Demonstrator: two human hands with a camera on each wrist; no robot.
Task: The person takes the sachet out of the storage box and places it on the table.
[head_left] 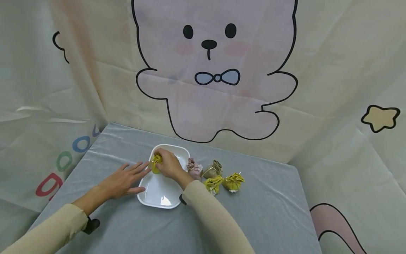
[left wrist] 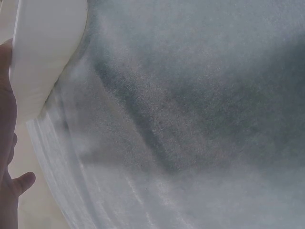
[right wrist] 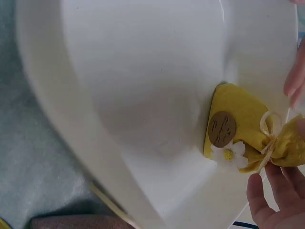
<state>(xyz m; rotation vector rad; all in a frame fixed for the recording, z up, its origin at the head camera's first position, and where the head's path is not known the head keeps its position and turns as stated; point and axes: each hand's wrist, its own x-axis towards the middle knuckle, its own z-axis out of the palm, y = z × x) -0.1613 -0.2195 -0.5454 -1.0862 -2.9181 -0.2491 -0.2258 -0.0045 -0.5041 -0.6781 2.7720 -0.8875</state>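
Note:
A small yellow drawstring pouch [right wrist: 233, 124] with a white flower, a round brown tag and a pale ribbon sits against the tray wall in the right wrist view. My right hand [head_left: 171, 165] reaches across the white tray [head_left: 160, 192] and grips this pouch by its gathered top, near the tray's left side. My left hand [head_left: 124, 181] lies along the tray's left edge, fingers extended and spread, fingertips right at the rim. In the left wrist view, the tray's outer wall [left wrist: 47, 52] shows beside part of that hand.
Just right of the tray, several pouches cluster on the grey cloth-covered table [head_left: 269, 211]: a pink one [head_left: 194, 169], an olive one [head_left: 213, 170] and yellow ones, one of them [head_left: 233, 182] farthest right. Behind the table hangs a curtain [head_left: 330, 88] printed with a bear.

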